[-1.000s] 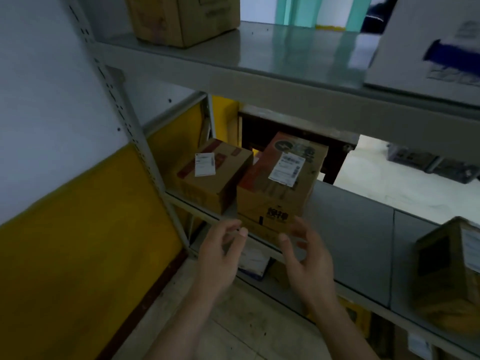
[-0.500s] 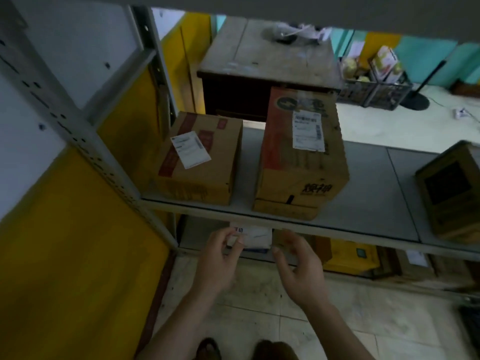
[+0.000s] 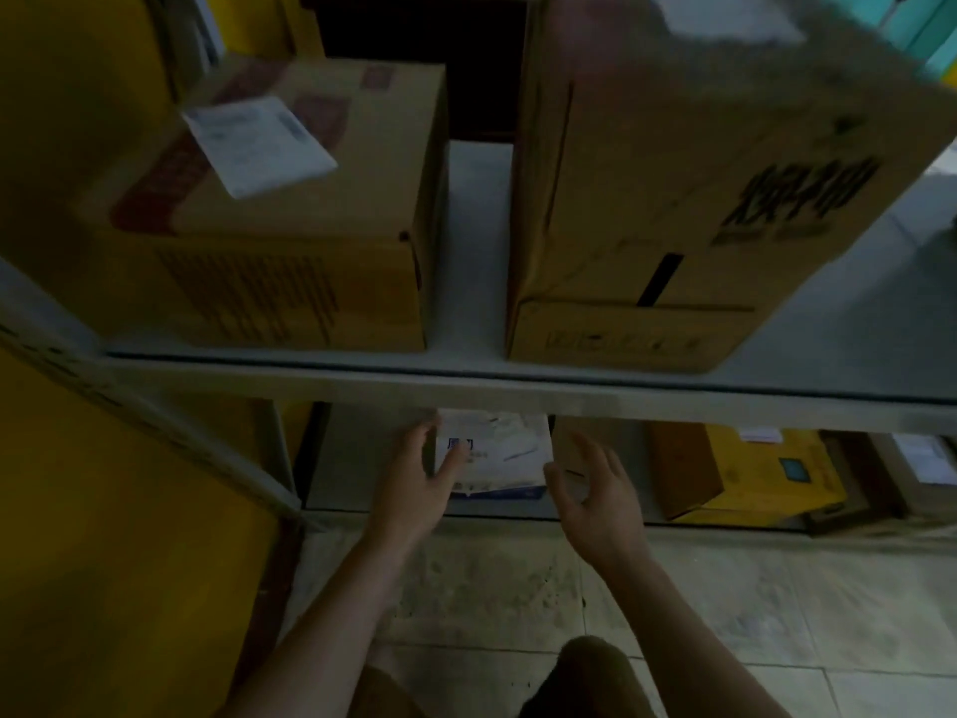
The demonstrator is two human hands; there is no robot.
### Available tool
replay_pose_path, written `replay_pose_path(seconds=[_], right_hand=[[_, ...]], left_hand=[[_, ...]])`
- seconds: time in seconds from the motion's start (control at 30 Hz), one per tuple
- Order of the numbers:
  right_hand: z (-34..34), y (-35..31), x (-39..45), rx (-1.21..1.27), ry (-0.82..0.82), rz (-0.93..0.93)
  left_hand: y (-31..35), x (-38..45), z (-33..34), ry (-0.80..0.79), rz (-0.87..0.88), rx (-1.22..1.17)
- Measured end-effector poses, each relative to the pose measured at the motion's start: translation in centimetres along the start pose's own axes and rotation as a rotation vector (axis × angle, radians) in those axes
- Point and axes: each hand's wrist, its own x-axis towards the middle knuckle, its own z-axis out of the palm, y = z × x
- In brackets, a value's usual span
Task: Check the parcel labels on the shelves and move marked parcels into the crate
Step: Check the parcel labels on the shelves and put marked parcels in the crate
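Observation:
A small white parcel (image 3: 497,458) with blue print lies on the bottom shelf under the grey shelf edge (image 3: 518,391). My left hand (image 3: 419,484) is open, its fingers touching the parcel's left side. My right hand (image 3: 595,500) is open just right of the parcel, fingers spread, apart from it. On the shelf above stand two cardboard boxes: a left box (image 3: 279,225) with a white label peeling at its top, and a taller right box (image 3: 689,189) with black print and a label at its top edge.
A yellow and brown box (image 3: 740,474) sits on the bottom shelf to the right, with more parcels (image 3: 927,458) beyond it. A grey perforated upright (image 3: 155,406) and yellow wall (image 3: 103,536) close the left side. Tiled floor (image 3: 725,614) lies below.
The view dropped lower and closer to the shelves. Both hands moved down and forward to the bottom shelf, and my left hand now touches the white parcel.

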Motion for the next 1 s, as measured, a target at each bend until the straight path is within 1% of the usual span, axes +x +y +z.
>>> replay_pose_path(seconds=[0.13, 0.27, 0.4, 0.5, 0.57, 0.7, 0.83, 1.0], right_hand=[[5.0, 4.9, 3.0, 0.004, 0.008, 0.001], [9.6, 9.1, 5.6, 0.006, -0.006, 0.01], [13.3, 12.6, 7.5, 0.026, -0.027, -0.002], [15.4, 14.6, 9.1, 0.034, -0.026, -0.019], [16.3, 15.3, 10.0, 0.048, -0.042, -0.002], [17.8, 15.7, 11.3, 0.078, -0.129, 0.045], [18.7, 16.3, 12.3, 0.16, -0.197, 0.097], [18.9, 16.2, 12.5, 0.192, -0.185, 0.114]], left_hand=[[-5.3, 4.4, 3.9, 0.031, 0.065, 0.025], [-11.2, 9.0, 7.5, 0.016, 0.125, 0.084], [-14.7, 12.4, 10.5, 0.019, 0.144, 0.131], [-16.5, 14.5, 12.3, -0.008, 0.136, 0.166], [-17.4, 15.5, 13.0, -0.039, 0.1, 0.115], [-18.8, 16.4, 13.9, -0.086, 0.056, 0.077], [-19.2, 16.9, 14.3, -0.11, 0.058, 0.025], [-19.5, 17.2, 14.4, -0.11, 0.067, -0.008]])
